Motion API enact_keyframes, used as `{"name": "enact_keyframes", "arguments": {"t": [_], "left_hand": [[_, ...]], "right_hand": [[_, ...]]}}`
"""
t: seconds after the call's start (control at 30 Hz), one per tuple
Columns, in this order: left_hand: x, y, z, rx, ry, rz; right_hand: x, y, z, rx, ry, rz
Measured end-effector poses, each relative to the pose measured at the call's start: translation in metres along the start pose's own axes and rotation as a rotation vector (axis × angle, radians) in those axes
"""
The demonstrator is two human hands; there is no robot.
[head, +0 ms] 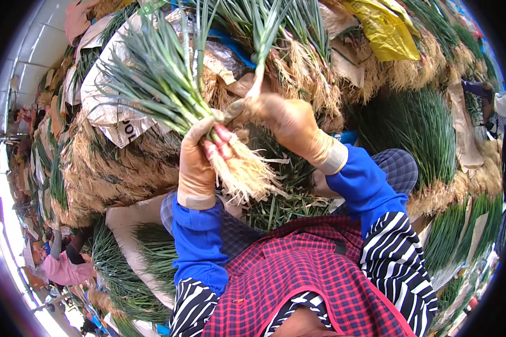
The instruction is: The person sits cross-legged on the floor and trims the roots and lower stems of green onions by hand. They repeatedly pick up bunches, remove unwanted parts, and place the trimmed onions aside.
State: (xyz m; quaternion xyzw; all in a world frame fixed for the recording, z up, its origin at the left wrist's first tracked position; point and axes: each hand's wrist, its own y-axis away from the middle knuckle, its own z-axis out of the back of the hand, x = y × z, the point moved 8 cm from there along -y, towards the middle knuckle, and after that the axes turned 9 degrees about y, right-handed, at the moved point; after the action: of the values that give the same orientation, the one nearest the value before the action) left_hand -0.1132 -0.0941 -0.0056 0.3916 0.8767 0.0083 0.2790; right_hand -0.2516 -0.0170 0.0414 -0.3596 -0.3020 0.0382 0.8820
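My left hand (198, 164), in a tan glove, is closed around a bunch of green onions (194, 101). Their leaves fan to the upper left, and the reddish bulbs and pale roots point to the lower right. To the right of the bunch is my right hand (284, 122), gloved too and blurred. Its fingers are at the base of a single green onion (259, 67) that stands with its leaves up. The blur partly hides how the fingers close on its roots.
Heaped green onions with matted roots (118, 172) lie in front and to the left. A large bundle (417, 135) stands at right. White sacking (105, 101) and a yellow plastic bag (383, 33) cover parts of the piles. Leaf scraps (286, 210) litter the ground. A person in pink (65, 267) is at left.
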Motion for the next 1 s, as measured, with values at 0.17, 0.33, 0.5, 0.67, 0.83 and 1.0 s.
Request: {"name": "enact_keyframes", "arguments": {"t": [0.17, 0.33, 0.5, 0.67, 0.83, 1.0], "left_hand": [[0.01, 0.0, 0.011, -0.007, 0.055, 0.1], [0.015, 0.002, 0.009, 0.038, -0.037, 0.102], [0.004, 0.009, 0.001, -0.042, -0.016, -0.012], [0.011, 0.028, -0.003, 0.002, 0.243, 0.113], [0.009, 0.028, 0.0, -0.016, 0.155, 0.111], [0.009, 0.037, 0.005, -0.104, 0.062, 0.09]], "right_hand": [[0.041, 0.009, -0.026, 0.563, 0.131, 0.212], [0.014, 0.009, -0.031, 0.704, -0.049, 0.074], [-0.033, 0.0, -0.035, 0.677, 0.049, -0.107], [-0.054, -0.022, -0.02, 0.226, -0.325, -0.626], [0.006, -0.027, -0.09, 0.549, -1.161, -0.54], [0.011, -0.035, -0.091, 0.477, -0.563, -0.229]]}}
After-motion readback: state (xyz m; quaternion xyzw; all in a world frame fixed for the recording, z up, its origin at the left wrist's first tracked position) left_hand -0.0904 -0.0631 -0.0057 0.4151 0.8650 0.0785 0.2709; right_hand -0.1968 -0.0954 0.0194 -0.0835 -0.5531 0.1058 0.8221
